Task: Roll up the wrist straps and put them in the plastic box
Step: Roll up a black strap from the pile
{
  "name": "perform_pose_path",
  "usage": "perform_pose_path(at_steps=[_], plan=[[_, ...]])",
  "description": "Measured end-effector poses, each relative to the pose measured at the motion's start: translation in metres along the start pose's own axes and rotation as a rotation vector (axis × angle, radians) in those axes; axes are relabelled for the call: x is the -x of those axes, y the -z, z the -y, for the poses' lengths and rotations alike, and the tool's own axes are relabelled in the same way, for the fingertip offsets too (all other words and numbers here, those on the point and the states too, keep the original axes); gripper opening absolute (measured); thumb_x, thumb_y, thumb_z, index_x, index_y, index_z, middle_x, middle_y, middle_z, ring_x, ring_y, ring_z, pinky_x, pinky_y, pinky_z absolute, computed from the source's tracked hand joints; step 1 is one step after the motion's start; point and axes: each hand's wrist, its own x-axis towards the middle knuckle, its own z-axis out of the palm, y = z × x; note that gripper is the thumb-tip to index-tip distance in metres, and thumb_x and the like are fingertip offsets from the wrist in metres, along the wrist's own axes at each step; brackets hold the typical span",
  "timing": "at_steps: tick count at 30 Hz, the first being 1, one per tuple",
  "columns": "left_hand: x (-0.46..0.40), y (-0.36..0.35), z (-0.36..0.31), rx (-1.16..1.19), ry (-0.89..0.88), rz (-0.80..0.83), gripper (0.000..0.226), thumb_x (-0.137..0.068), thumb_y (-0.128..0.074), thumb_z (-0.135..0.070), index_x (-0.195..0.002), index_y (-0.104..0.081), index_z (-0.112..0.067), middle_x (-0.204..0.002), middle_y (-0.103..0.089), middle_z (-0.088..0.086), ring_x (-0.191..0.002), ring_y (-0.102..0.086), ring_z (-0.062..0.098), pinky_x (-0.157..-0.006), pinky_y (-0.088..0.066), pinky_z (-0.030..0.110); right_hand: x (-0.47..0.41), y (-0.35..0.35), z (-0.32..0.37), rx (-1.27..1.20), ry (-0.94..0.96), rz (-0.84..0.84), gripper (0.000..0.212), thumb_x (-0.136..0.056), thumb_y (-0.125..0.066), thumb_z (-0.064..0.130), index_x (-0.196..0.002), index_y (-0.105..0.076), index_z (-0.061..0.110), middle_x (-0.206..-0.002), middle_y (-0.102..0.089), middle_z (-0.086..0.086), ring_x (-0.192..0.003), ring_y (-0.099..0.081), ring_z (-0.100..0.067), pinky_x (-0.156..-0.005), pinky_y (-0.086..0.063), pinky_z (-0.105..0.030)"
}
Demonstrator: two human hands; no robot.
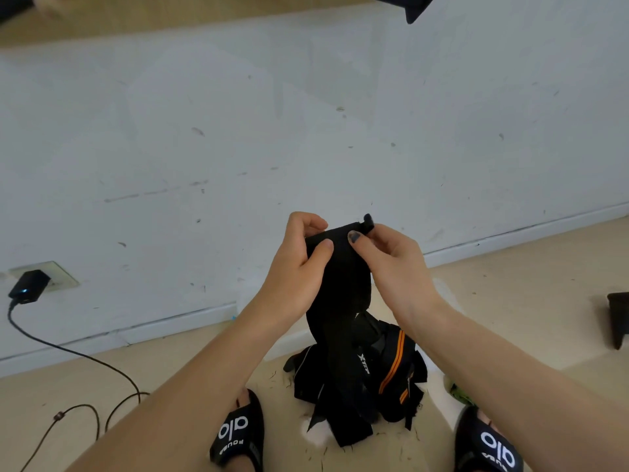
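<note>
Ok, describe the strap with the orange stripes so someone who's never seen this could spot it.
Look at the floor below the white wall, between the two black slides. A pile of black wrist straps lies there, and on its right side sits the orange-striped strap, the only one with two orange lines.

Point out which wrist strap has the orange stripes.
The orange-striped wrist strap lies in the pile on the floor, right of the plain black strap that both hands hold up; the others look all black.
</note>
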Motion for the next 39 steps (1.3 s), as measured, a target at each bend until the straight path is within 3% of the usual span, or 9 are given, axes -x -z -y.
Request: perform_pose_path(at_steps=[5, 10, 13, 16, 18, 23, 27, 30, 39], plan=[[-0.003, 0.0, 0.001, 0.026, 0.029, -0.015, 0.016, -0.104, -0.048, -0.01, -0.114, -0.052, -0.021, -0.106, -0.06, -0.005, -0.077, -0.057, -0.007, -0.066, -0.047, 0.01, 0.006, -0.013, -0.002, -0.106, -0.041, -0.025, 0.019, -0.103, -0.059, 0.016, -0.099, -0.077, 0.013, -0.083, -0.076, -0.005, -0.075, -0.072, -0.014, -0.067, -0.058, -0.025], [-0.004, 0.004, 0.001, -0.008, -0.019, -0.049, 0.018, -0.103, -0.051, -0.008, -0.112, -0.056, -0.022, -0.103, -0.064, -0.006, -0.086, -0.062, 0.003, -0.071, -0.052, 0.016, -0.001, -0.011, 0.002, -0.097, -0.046, -0.033, 0.016, -0.1, -0.064, 0.018, -0.09, -0.076, 0.017, -0.088, -0.074, -0.008, -0.08, -0.072, -0.018, -0.072, -0.058, -0.031], [-0.005, 0.005, 0.0, -0.079, -0.086, -0.022, 0.029, -0.102, -0.05, -0.005, -0.108, -0.064, -0.029, -0.101, -0.068, -0.014, -0.093, -0.064, 0.003, -0.081, -0.054, 0.021, -0.005, -0.012, -0.003, 0.063, 0.063, -0.057, 0.019, -0.102, -0.06, 0.018, -0.103, -0.078, 0.023, -0.09, -0.076, -0.005, -0.087, -0.073, -0.019, -0.078, -0.058, -0.033], [-0.004, 0.005, 0.001, -0.117, -0.093, -0.022, 0.035, -0.1, -0.049, -0.001, -0.1, -0.072, -0.027, -0.098, -0.071, -0.018, -0.099, -0.066, 0.003, -0.089, -0.053, 0.024, -0.003, -0.014, -0.008, 0.252, 0.162, -0.074, 0.028, -0.106, -0.052, 0.021, -0.124, -0.072, 0.03, -0.084, -0.071, 0.011, -0.08, -0.066, 0.0, -0.072, -0.047, -0.012], [-0.005, 0.005, 0.0, -0.08, -0.048, -0.038, 0.034, -0.099, -0.049, -0.001, -0.098, -0.074, -0.025, -0.094, -0.073, -0.016, -0.093, -0.067, 0.006, -0.084, -0.053, 0.025, 0.0, -0.015, -0.011, 0.413, 0.242, -0.054, 0.036, -0.109, -0.046, 0.019, -0.141, -0.061, 0.024, -0.084, -0.064, 0.016, -0.081, -0.062, 0.003, -0.07, -0.042, -0.006], [-0.003, 0.004, -0.005, 0.03, 0.014, -0.045, 0.02, -0.099, -0.055, -0.014, -0.089, -0.072, -0.017, -0.081, -0.068, -0.007, -0.076, -0.061, 0.006, -0.069, -0.046, 0.019, 0.002, -0.016, -0.015, 0.627, 0.306, 0.033, 0.051, -0.111, -0.036, 0.022, -0.162, -0.033, 0.02, -0.098, -0.06, 0.006, -0.091, -0.055, -0.01, -0.073, -0.04, -0.018], [-0.001, 0.002, -0.006, 0.059, 0.001, -0.041, 0.023, -0.098, -0.063, -0.038, -0.09, -0.072, -0.019, -0.083, -0.072, -0.011, -0.081, -0.066, 0.005, -0.075, -0.048, 0.019, 0.005, -0.014, -0.013, 0.655, 0.307, 0.069, 0.054, -0.11, -0.034, 0.021, -0.164, -0.027, 0.021, -0.109, -0.061, 0.002, -0.099, -0.056, -0.013, -0.081, -0.041, -0.022], [0.0, 0.002, -0.008, 0.103, 0.001, -0.024, 0.027, -0.097, -0.062, -0.043, -0.09, -0.071, -0.019, -0.078, -0.069, -0.014, -0.077, -0.064, 0.002, -0.07, -0.047, 0.016, 0.006, -0.013, -0.01, 0.661, 0.306, 0.072, 0.054, -0.111, -0.033, 0.02, -0.164, -0.025, 0.02, -0.108, -0.059, 0.002, -0.099, -0.056, -0.014, -0.082, -0.042, -0.023], [-0.004, 0.006, -0.001, -0.036, -0.021, -0.044, 0.005, -0.097, -0.064, -0.018, -0.096, -0.066, -0.022, -0.085, -0.068, -0.009, -0.08, -0.065, 0.004, -0.069, -0.05, 0.017, 0.008, -0.01, -0.004, 0.686, 0.248, 0.154, 0.06, -0.109, -0.034, 0.015, -0.166, -0.016, 0.019, -0.112, -0.055, 0.0, -0.098, -0.054, -0.015, -0.086, -0.047, -0.031]])
